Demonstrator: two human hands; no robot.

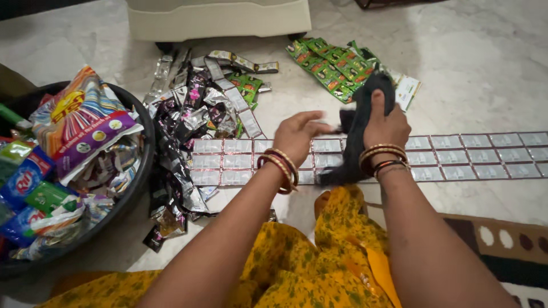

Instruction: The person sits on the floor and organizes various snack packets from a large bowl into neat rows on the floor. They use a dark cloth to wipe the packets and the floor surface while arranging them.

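My right hand [387,124] grips a black cloth [358,137] that hangs down onto a long sheet of silver sachet wrappers [468,155] laid flat on the floor. My left hand [298,132] hovers just left of the cloth, fingers spread and slightly blurred, above the same silver sheet. Both wrists wear gold and red bangles. My yellow patterned garment [319,256] fills the bottom of the view.
A black tub [140,165] at the left holds several colourful empty packets. A heap of dark and silver wrappers [194,114] lies beside it. Green sachets [334,65] lie at the top. A cream appliance base [217,20] stands behind. A patterned rug [502,239] is at the right.
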